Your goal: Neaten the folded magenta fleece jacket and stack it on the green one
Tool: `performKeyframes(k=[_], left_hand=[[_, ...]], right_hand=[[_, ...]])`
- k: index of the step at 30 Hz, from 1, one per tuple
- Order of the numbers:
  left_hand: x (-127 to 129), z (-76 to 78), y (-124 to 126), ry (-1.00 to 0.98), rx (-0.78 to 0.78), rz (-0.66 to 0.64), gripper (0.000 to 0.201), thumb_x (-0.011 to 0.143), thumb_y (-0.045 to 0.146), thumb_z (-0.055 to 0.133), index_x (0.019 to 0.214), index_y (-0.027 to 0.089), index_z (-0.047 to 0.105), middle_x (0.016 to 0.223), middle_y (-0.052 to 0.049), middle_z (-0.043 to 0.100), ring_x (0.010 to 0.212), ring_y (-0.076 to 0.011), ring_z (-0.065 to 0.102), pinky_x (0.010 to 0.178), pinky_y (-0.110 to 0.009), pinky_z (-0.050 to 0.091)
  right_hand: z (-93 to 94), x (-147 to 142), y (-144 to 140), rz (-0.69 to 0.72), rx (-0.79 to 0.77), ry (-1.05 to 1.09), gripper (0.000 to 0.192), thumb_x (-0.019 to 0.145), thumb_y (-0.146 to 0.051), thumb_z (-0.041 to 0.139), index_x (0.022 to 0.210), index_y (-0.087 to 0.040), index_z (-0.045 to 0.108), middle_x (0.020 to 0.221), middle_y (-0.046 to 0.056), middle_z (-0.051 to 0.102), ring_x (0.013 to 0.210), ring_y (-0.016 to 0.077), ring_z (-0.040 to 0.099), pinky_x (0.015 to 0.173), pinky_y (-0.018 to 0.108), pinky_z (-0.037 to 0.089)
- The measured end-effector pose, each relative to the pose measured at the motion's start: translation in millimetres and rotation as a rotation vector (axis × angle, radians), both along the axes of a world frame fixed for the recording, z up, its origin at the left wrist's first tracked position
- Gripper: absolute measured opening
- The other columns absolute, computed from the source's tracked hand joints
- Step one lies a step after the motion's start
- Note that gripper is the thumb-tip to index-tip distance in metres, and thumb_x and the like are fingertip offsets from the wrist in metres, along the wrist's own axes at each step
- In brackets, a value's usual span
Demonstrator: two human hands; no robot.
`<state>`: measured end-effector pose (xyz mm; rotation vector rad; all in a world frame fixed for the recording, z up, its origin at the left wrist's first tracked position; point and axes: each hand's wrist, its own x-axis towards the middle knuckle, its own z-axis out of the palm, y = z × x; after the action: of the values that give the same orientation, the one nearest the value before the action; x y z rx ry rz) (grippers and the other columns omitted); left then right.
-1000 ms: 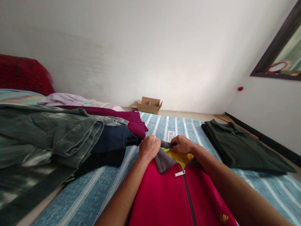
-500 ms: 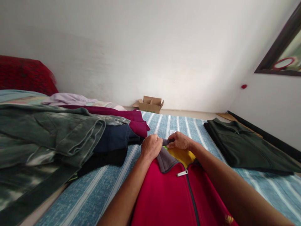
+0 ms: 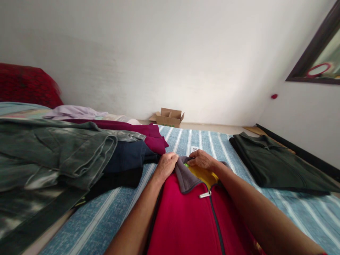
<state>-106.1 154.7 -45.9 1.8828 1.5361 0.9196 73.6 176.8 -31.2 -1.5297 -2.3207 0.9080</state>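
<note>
Both hands have shifted only slightly over the last second, drawing a little closer together at the collar while the view has tilted a touch. A red fleece zip-up jacket [image 3: 191, 219] lies flat on a bed covered with a blue and white striped sheet [image 3: 106, 219], its front facing up and its collar pointing away from the person. The left hand [image 3: 166, 165] is curled closed, pinching the grey fleece collar [image 3: 184, 177] at its left side. The right hand [image 3: 202, 160] is also closed, its fingertips gripping the far edge of the same collar, beside the yellow lining [image 3: 203, 175] and a small green tag. A silver zip pull [image 3: 205, 194] sits just below the collar, with the zip closed beneath it. The step in hand looks like straightening the collar flat; the next move probably calls for smoothing the cloth evenly without bunching it. To the left, close to the left hand, a heap of clothes rests on the bed: dark green trousers [image 3: 58, 156], a navy garment [image 3: 127, 157] and a maroon garment [image 3: 148, 136], crowding that side. To the right, well apart, lies a folded dark green shirt [image 3: 273, 163]. A small open cardboard box [image 3: 168, 117] stands on the floor by the white wall.
</note>
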Motion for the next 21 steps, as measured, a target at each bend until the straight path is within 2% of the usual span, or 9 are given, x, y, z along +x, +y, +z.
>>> performKeyframes(k=[3,6,9,14,21], left_hand=[[5,-0.2,-3,0.161,0.029,-0.012,0.027,0.084,0.026,0.039,0.066,0.017,0.056,0.066,0.000,0.058,0.071,-0.0144,0.054,0.062,-0.022,0.038],[10,-0.5,-5,0.357,0.031,0.017,0.027,0.089,0.029,0.037,0.076,0.018,0.058,0.077,-0.004,0.064,0.077,-0.0166,0.058,0.066,-0.024,0.038],[12,-1.0,-5,0.504,0.056,0.008,0.028,0.091,0.030,0.035,0.084,0.018,0.058,0.089,-0.008,0.066,0.087,-0.0193,0.060,0.073,-0.027,0.039],[14,4.8,-8,0.672,0.093,-0.058,0.029,0.093,0.028,0.032,0.089,0.016,0.059,0.095,-0.011,0.065,0.093,-0.0214,0.060,0.080,-0.029,0.041],[19,15.1,-12,0.816,0.111,-0.081,0.033,0.093,0.026,0.029,0.093,0.013,0.060,0.095,-0.014,0.065,0.093,-0.0252,0.060,0.080,-0.033,0.043]], right_hand=[[-1.5,-3,1,-0.010,0.006,-0.061,0.016,0.080,-0.023,0.056,0.069,-0.012,0.060,0.058,-0.003,0.051,0.055,0.0093,0.048,0.051,0.021,0.036],[-2.8,-5,3,0.003,0.015,-0.107,0.022,0.087,-0.033,0.054,0.094,-0.013,0.061,0.090,0.003,0.061,0.076,0.0153,0.058,0.066,0.029,0.049],[-2.1,-6,5,0.034,0.020,-0.133,0.030,0.089,-0.036,0.053,0.112,-0.017,0.056,0.115,0.005,0.056,0.095,0.0212,0.057,0.079,0.038,0.050],[0.6,-10,5,0.046,0.041,-0.184,0.032,0.088,-0.036,0.054,0.112,-0.016,0.056,0.115,0.005,0.055,0.097,0.0233,0.057,0.081,0.039,0.049],[-1.4,-16,12,0.055,0.102,-0.269,0.032,0.088,-0.036,0.054,0.112,-0.015,0.056,0.114,0.005,0.056,0.097,0.0242,0.057,0.081,0.040,0.049]])
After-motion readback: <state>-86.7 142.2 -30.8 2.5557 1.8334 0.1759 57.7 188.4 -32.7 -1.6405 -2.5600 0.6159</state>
